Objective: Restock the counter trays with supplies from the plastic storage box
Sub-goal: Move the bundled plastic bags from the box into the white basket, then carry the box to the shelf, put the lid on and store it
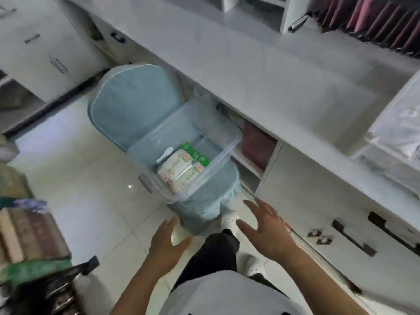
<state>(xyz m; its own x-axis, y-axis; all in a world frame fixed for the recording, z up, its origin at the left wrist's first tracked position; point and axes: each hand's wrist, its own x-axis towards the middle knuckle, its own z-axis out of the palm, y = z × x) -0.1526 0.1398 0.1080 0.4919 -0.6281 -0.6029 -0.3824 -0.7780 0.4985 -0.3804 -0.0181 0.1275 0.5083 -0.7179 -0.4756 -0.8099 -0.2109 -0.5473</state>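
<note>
Your left hand (pixel 167 241) and right hand (pixel 264 228) are spread, holding nothing; white packets (pixel 179 169) lie unpicked in the storage box (pixel 227 148).

The plastic storage box (pixel 188 142) sits open-topped on a blue chair (pixel 127 103), so its mouth is free from above. The white bench (pixel 250 71) overhangs its far side, blocking reach there. Both hands, left hand (pixel 167 241) and right hand (pixel 266 230), hover over bare floor (pixel 91 178) nearby.
</note>
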